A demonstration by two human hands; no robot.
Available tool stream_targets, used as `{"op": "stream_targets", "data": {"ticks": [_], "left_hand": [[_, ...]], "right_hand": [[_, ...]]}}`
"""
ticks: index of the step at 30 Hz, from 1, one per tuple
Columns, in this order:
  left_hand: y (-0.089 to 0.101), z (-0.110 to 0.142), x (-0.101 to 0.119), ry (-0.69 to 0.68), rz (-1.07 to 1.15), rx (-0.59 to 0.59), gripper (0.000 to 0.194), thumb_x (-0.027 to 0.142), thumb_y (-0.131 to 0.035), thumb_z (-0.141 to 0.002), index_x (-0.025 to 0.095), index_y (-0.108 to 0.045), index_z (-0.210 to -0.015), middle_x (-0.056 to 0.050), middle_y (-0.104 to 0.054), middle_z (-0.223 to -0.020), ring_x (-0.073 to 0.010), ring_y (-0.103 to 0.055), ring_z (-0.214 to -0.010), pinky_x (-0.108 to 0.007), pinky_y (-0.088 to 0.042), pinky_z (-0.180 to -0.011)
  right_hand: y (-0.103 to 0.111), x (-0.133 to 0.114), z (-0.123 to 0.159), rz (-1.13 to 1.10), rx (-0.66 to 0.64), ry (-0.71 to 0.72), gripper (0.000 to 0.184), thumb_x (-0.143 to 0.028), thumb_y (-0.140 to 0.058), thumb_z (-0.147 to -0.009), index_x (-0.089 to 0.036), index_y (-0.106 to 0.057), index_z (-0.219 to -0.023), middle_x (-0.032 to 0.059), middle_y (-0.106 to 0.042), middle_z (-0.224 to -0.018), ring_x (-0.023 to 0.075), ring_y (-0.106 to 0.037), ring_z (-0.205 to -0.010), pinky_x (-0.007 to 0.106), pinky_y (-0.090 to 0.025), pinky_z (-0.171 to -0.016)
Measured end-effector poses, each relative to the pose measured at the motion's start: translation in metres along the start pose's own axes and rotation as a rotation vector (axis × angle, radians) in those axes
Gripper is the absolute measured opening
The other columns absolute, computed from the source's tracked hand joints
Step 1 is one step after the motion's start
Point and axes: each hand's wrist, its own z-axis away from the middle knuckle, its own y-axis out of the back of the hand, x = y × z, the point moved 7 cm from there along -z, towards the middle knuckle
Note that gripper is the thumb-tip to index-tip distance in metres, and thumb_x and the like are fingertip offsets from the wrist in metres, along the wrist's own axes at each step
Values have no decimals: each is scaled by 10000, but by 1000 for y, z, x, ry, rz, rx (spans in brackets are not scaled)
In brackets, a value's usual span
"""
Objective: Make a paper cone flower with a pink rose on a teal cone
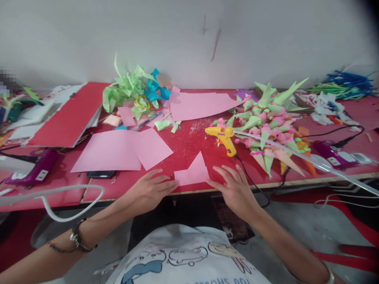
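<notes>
A small folded piece of pink paper lies at the table's front edge, one corner pointing up and away from me. At its left end the fingertips of my left hand touch it, the fingers stretched out. My right hand has its fingers spread, and a fingertip or thumb touches the paper's lower right corner. Neither hand grips the paper. Just beyond it, a yellow glue gun lies on its side with a clear glue stick sticking out of its back.
Larger pink sheets lie to the left, partly over a dark phone. Crumpled green paper scraps sit at the back. Pink-and-green paper cones are heaped on the right. Purple power strips with cords stand at both sides.
</notes>
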Motion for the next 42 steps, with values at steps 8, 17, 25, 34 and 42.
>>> {"op": "stream_targets", "data": {"ticks": [8,17,25,34,42], "left_hand": [[8,-9,4,-63,31,-32,356,152,-425,-799,208,-495,-1144,13,-599,-1101,-177,-498,-1013,-358,-209,-976],[40,-23,-12,192,218,172,291,168,-390,-805,192,-520,-1065,-41,-568,-1068,-156,-478,-988,-337,-301,-924],[28,-53,-5,169,41,88,247,221,-399,-841,203,-528,-1052,-48,-556,-1045,-187,-488,-957,-374,-333,-871],[-11,-61,-9,374,107,29,287,172,-438,-802,114,-501,-1076,-92,-513,-947,-196,-509,-892,-315,-435,-777],[-18,-77,-16,477,8,-7,350,186,-378,-835,74,-426,-1163,-107,-533,-908,-214,-539,-855,-342,-436,-741]], "right_hand": [[13,8,-16,-255,66,-13,350,-108,-393,-780,-217,-574,-1059,88,-471,-1171,217,-408,-1090,406,-297,-961],[-10,-12,-60,-543,-276,72,313,-257,-489,-781,-236,-511,-1093,59,-561,-1070,200,-458,-1036,433,-219,-935],[17,-7,-85,-461,34,61,179,-110,-502,-750,-219,-643,-741,48,-481,-1037,189,-438,-1001,373,-288,-880],[-20,18,-84,-1036,3,-242,227,-168,-394,-795,-162,-620,-819,31,-640,-826,136,-579,-810,249,-426,-729],[-29,13,-69,-1059,100,-404,189,-222,-443,-763,-171,-573,-889,38,-646,-852,146,-604,-785,252,-443,-695]]}}
